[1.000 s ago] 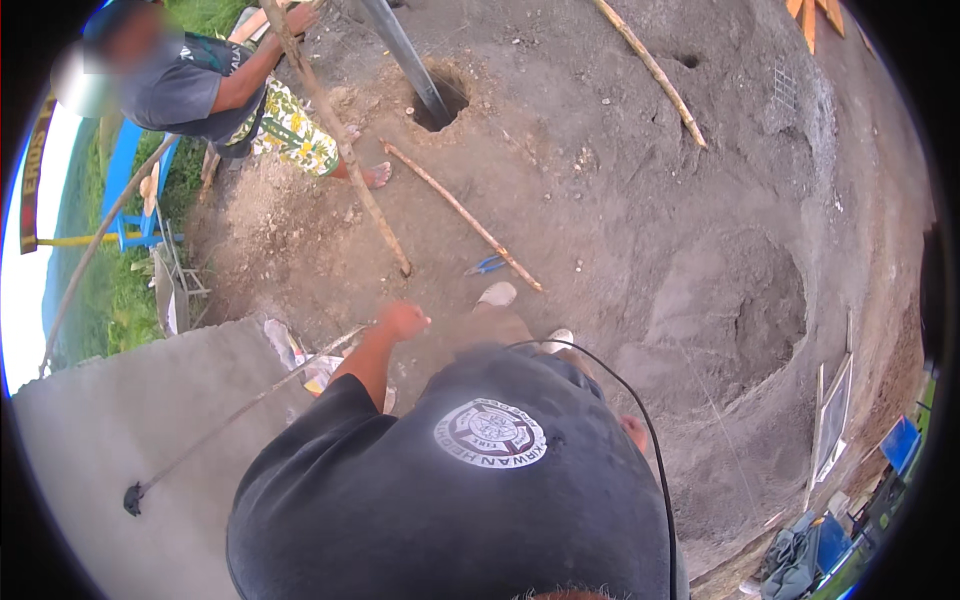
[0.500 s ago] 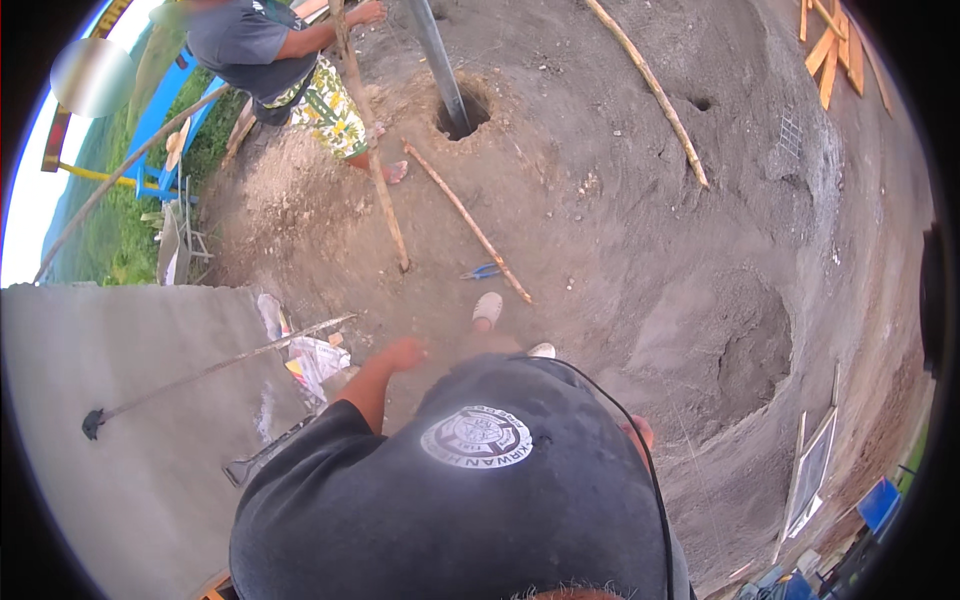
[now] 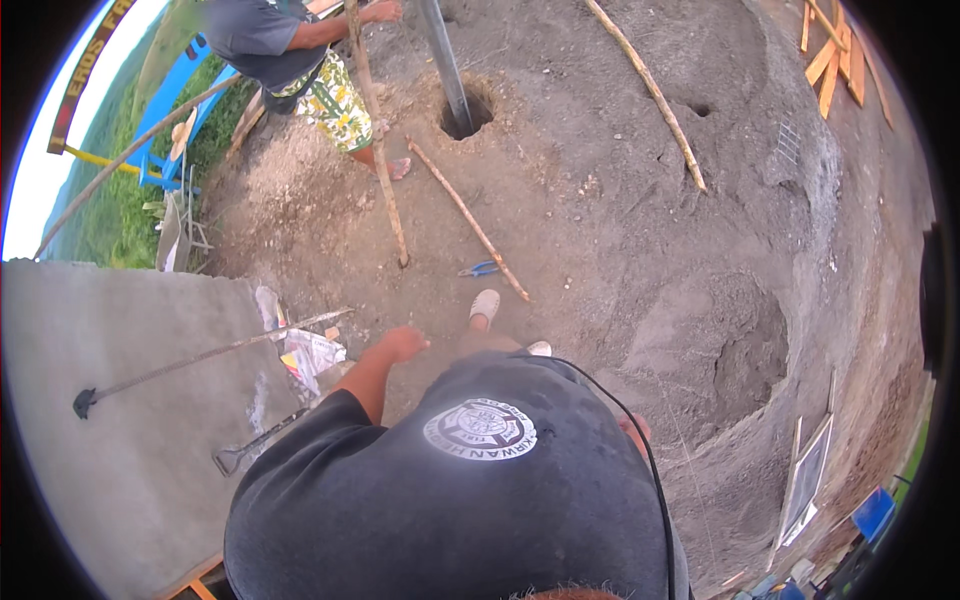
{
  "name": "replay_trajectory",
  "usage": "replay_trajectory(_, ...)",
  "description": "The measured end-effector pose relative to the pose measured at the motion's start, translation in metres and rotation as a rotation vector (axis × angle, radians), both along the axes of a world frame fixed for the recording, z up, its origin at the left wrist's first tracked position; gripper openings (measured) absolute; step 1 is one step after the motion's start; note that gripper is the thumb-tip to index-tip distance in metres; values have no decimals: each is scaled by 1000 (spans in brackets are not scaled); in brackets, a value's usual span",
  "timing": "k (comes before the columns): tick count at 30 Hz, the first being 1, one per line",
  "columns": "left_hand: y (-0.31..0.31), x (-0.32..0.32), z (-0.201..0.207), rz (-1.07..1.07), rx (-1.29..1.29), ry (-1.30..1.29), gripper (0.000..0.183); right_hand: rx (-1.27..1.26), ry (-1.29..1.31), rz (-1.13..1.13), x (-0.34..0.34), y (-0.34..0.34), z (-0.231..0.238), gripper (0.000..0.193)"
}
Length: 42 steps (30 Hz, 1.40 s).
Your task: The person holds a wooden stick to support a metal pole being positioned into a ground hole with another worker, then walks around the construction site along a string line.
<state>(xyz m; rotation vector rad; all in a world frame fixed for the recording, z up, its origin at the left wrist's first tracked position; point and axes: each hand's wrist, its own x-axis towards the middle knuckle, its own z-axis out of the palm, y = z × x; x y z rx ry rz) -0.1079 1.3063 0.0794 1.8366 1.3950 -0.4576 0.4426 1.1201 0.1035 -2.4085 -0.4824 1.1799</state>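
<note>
- Head view looks straight down the wearer's dark shirt to bare dirt, and the left hand swings out ahead of the body, fingers loosely curled, holding nothing that I can make out.
- Right hand barely peeks past the shirt's edge at the hip; whether it is open or closed, I cannot tell.
- Nearest thing to that left hand: the crumpled wrapper litter just to its left, at the rim of the concrete slab.
- A long-handled tool lies across the slab, its long axis running left to right and slightly uphill, head at the far left, handle tip pointing toward the left hand.
- A shovel rests lower on the slab, close under the left forearm.
- Ahead of the wearer's white sandal, blue-handled pliers lie beside a thin wooden stick that slants away up and left toward the post hole.
- So the left hand is clearly the nearer one to all of these; the right is well apart, on the other side of the body.
- Beyond, another person holds an upright pole planted in the dirt, near the metal post standing in the hole.
</note>
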Motion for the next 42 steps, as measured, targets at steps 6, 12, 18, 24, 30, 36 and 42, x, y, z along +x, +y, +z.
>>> replay_trajectory(6, 9, 11, 16, 61, 15, -30, 42, 83, 9, 54, 4, -9, 11, 25)
replay_trajectory(12, 14, 21, 42, 45, 16, 72, 43, 113, 24, -25, -2, -25, -3, 25)
replay_trajectory(18, 15, 25, 49, 41, -24, 86, 43, 174, -9, 111, 5, -42, -32, 24)
replay_trajectory(24, 19, 31, 52, 91, -50, 93, 43, 207, -70, 80, 13, -49, -53, 22)
replay_trajectory(30, 16, 33, 53, 53, -30, 116, 43, 213, -49, 116, 17, -47, -53, 22)
replay_trajectory(36, 12, 21, 21, -78, 22, 82, 41, 210, 72, 61, 25, -48, -58, 17)
replay_trajectory(42, 6, 20, 14, -24, -9, 56, 42, 226, -63, 192, 25, -55, -59, 17)
